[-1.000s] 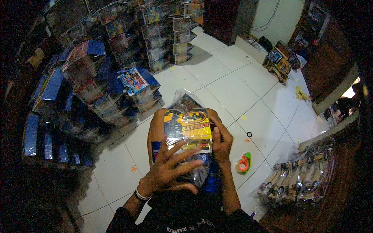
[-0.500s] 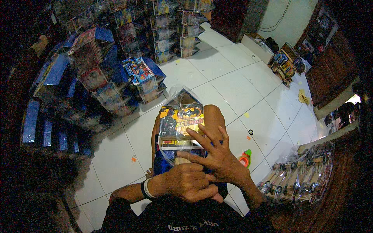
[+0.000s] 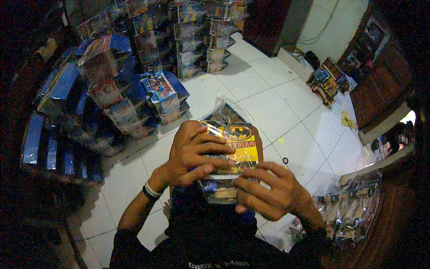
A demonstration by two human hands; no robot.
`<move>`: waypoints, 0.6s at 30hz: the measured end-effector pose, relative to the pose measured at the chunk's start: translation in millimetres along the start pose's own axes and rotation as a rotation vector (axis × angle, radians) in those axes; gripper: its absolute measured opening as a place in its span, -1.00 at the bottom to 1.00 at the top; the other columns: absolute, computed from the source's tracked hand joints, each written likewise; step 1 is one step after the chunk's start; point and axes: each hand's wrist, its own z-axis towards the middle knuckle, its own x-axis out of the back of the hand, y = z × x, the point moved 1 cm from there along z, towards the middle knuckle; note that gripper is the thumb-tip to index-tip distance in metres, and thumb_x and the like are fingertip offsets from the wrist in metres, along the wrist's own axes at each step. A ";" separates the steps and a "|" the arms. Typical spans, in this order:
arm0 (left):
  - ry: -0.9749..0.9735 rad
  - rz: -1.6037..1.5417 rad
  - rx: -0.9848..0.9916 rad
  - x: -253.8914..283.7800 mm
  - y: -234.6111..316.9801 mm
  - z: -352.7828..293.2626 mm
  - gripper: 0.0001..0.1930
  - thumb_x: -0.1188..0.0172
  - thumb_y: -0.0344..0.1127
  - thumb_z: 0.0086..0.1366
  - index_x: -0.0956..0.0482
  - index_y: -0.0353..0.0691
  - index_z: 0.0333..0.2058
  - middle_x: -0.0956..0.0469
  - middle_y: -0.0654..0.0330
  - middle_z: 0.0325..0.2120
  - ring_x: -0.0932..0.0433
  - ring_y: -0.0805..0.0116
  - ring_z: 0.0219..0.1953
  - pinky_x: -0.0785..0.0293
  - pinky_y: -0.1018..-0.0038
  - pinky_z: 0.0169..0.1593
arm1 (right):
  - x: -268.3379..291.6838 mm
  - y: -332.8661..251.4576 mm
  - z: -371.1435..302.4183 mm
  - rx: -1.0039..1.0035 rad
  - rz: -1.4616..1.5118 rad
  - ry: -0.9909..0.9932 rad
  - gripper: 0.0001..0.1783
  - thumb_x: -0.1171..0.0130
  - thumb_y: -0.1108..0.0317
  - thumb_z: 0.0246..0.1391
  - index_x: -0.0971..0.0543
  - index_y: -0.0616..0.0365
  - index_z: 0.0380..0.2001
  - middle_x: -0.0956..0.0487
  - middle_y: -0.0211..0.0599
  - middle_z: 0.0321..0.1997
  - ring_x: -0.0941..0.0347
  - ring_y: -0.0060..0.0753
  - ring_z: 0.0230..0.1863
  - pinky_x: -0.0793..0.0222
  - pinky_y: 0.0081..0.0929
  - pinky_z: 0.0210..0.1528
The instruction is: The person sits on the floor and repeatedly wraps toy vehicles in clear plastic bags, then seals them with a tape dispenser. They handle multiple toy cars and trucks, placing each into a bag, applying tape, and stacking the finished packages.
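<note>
On my lap lies a yellow and black printed card box (image 3: 246, 148) inside a clear plastic bag (image 3: 225, 106). Its far end shows a dark blue inner surface under the loose plastic. My left hand (image 3: 197, 157) rests across the left part of the box, fingers stretched out and laid over the film. At the near right edge is my right hand (image 3: 273, 190), its fingers a little bent and spread, their tips touching the plastic. Below the printed panel, pale wooden pieces (image 3: 225, 193) show through the film.
Stacks of wrapped blue boxes (image 3: 62, 85) fill the left and back. A blue printed box (image 3: 159, 86) tops a nearer stack. Wooden toy vehicles with black wheels lie in a clear bag (image 3: 349, 210) at the right. A small black wheel (image 3: 285, 160) lies on the tiled floor.
My left hand has gone from a fist below the box to lying flat on it. My right hand has slid off the panel to the near right edge. The box has shifted right.
</note>
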 end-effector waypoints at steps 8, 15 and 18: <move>0.213 -0.203 0.190 -39.0 -15.9 -14.6 -0.76 0.03 -0.23 0.40 -0.47 -0.29 -0.16 -0.48 -0.05 0.11 -0.35 0.00 0.23 -0.04 0.02 0.40 | -52.9 124.4 15.9 -0.254 0.430 -0.049 -0.73 -0.24 0.22 0.24 -0.53 0.16 -0.44 -0.48 -0.20 -0.44 -0.44 -0.06 -0.39 -0.31 -0.17 -0.31; -0.001 0.118 0.005 -22.0 -27.1 12.0 -0.50 0.08 -0.17 0.35 -0.64 0.01 0.19 -0.47 0.24 0.31 -0.44 0.12 -0.01 -0.24 0.19 0.23 | -63.5 143.5 13.0 -0.351 0.764 -0.063 -0.77 -0.19 0.25 0.30 -0.66 0.22 -0.28 -0.64 -0.13 -0.35 -0.60 -0.18 -0.33 -0.48 -0.29 -0.27; -0.112 0.211 0.043 -11.5 -34.7 17.9 -0.52 0.12 -0.16 0.36 -0.70 0.02 0.12 -0.60 0.38 0.19 -0.48 0.19 -0.08 -0.26 0.20 0.18 | -61.8 136.8 13.8 -0.564 0.682 -0.153 -0.76 -0.24 0.24 0.27 -0.65 0.23 -0.29 -0.63 -0.13 -0.37 -0.61 -0.24 -0.31 -0.50 -0.33 -0.21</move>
